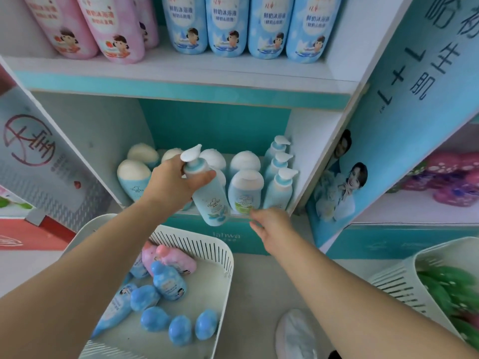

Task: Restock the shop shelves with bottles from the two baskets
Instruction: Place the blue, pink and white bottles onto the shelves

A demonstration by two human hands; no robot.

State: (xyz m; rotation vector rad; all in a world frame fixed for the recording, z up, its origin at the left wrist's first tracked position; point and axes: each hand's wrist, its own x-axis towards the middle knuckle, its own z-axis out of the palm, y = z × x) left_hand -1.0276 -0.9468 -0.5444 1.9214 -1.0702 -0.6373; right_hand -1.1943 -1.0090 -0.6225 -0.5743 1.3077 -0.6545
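Note:
My left hand (172,181) grips a light blue pump bottle (211,200) by its neck, holding it tilted just in front of the lower shelf (234,216). My right hand (270,225) hovers below the shelf's front edge with loose fingers, holding nothing. Several white-capped blue bottles (245,189) stand on that shelf, with three pump bottles (280,187) lined up at its right. The white left basket (220,257) below holds several blue bottles (168,281) and pink bottles (176,260). The white right basket (394,278) holds green bottles (451,288).
The upper shelf (181,71) carries large pink bottles (111,29) and large blue bottles (228,24). A blue side panel (388,141) with printed people stands right of the shelf. Pink and purple goods (451,182) fill the neighbouring shelf. A crumpled clear bag (295,332) lies on the floor.

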